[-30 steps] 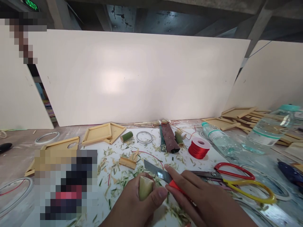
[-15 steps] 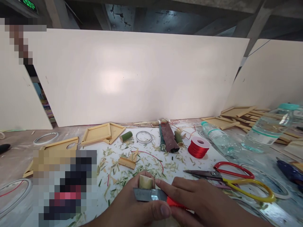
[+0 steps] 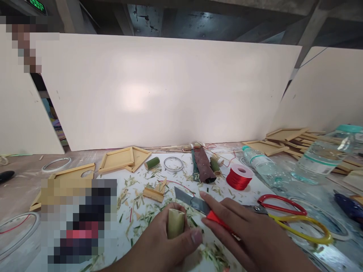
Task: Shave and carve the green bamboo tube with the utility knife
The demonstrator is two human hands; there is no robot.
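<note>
Clasping the bamboo piece [image 3: 176,226] in the left hand [image 3: 170,245] toward the near edge of the worktop [image 3: 24,187], tipped lengthwise toward the far edge, and gripping the knife [image 3: 198,205] in the right hand [image 3: 242,228], just rightward and apart.

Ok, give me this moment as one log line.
left hand: holds bamboo piece | right hand: holds knife, apart from bamboo piece | nearby: scissors, red spool, scattered shavings
</note>
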